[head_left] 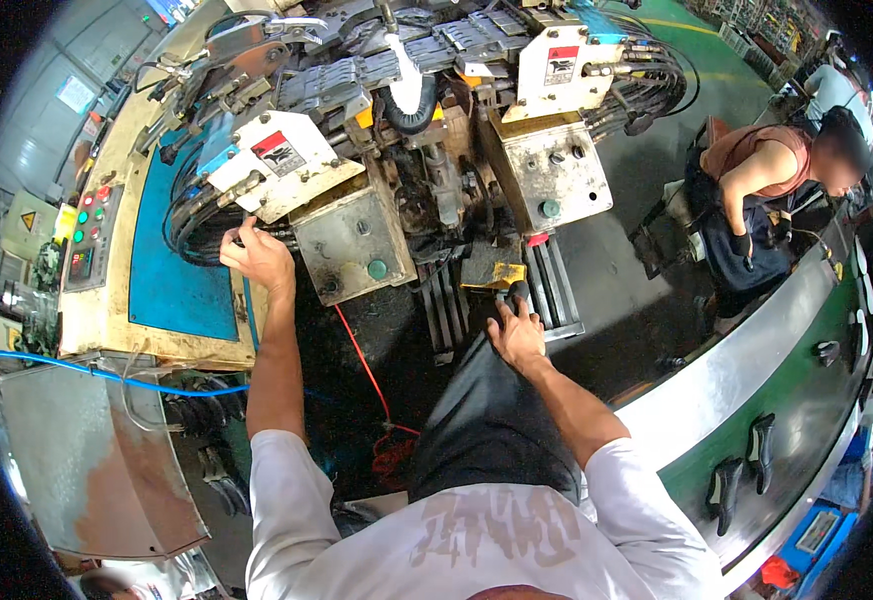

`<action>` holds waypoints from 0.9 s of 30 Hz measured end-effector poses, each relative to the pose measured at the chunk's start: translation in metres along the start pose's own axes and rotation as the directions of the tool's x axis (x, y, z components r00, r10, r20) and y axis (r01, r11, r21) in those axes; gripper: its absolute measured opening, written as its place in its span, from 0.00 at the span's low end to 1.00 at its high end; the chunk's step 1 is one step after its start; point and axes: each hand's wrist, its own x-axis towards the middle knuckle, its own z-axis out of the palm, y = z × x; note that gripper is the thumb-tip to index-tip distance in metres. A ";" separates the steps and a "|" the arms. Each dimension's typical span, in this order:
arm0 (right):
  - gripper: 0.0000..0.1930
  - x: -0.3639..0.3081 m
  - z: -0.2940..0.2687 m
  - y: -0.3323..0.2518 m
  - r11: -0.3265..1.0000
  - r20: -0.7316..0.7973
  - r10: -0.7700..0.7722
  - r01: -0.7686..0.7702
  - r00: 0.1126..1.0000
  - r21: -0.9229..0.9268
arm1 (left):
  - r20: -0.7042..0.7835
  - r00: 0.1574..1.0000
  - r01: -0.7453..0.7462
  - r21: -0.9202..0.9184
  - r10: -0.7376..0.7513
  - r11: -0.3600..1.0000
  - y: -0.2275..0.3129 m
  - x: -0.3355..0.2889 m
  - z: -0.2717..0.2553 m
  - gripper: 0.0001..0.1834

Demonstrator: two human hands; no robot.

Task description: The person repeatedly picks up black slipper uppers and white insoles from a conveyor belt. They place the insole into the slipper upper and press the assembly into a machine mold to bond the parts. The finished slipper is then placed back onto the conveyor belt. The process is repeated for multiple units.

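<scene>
My left hand is raised at the lower edge of the machine's left white panel, beside a bundle of black hoses. Its fingers are curled, and what they hold, if anything, is hidden. Lower and to the right, my right hand closes around a small dark rounded piece, next to a yellow metal part. A black shoe with a white upper part sits in the middle of the machine, touched by neither hand.
Two metal control boxes with green buttons flank the machine's centre. A button panel stands at left. To the right, a seated person works by a green conveyor carrying dark shoes. A red cord hangs below.
</scene>
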 end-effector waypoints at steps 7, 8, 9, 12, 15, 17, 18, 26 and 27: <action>0.31 -0.005 -0.003 -0.001 1.000 0.010 0.009 -0.009 1.000 0.030 | -0.005 0.994 -0.107 0.037 0.107 0.994 -0.006 0.000 -0.005 0.14; 0.30 -0.006 -0.002 0.000 0.999 -0.011 -0.019 0.019 1.000 -0.026 | 0.023 0.986 -0.167 0.038 0.166 0.985 -0.010 0.000 -0.009 0.14; 0.30 -0.007 0.000 0.002 0.996 -0.033 -0.043 0.040 0.999 -0.083 | 0.050 0.973 -0.226 0.032 0.225 0.974 -0.008 0.002 -0.015 0.14; 0.29 0.002 0.023 0.023 0.947 -0.110 -0.176 0.138 0.978 -0.291 | 0.132 0.950 -0.290 0.032 0.284 0.956 -0.009 0.007 -0.022 0.15; 0.31 -0.006 0.030 0.023 0.903 -0.109 -0.279 0.223 0.954 -0.368 | 0.231 0.952 -0.216 0.039 0.201 0.976 -0.008 0.010 -0.029 0.17; 0.32 -0.017 0.029 0.016 0.911 -0.101 -0.302 0.256 0.948 -0.324 | 0.306 0.938 -0.180 0.023 0.164 0.983 -0.015 0.014 -0.039 0.16; 0.32 -0.020 0.027 0.018 0.922 -0.104 -0.296 0.256 0.949 -0.292 | 0.348 0.926 -0.158 0.002 0.147 0.987 -0.008 0.014 -0.044 0.16; 0.30 -0.019 0.016 0.022 0.952 -0.166 -0.284 0.256 0.944 -0.170 | 0.491 0.797 -0.159 -0.392 0.353 0.906 0.055 0.021 -0.074 0.18; 0.30 -0.020 0.016 0.021 0.953 -0.175 -0.288 0.265 0.941 -0.144 | 0.517 0.784 -0.065 -0.484 0.345 0.873 0.067 0.017 -0.067 0.18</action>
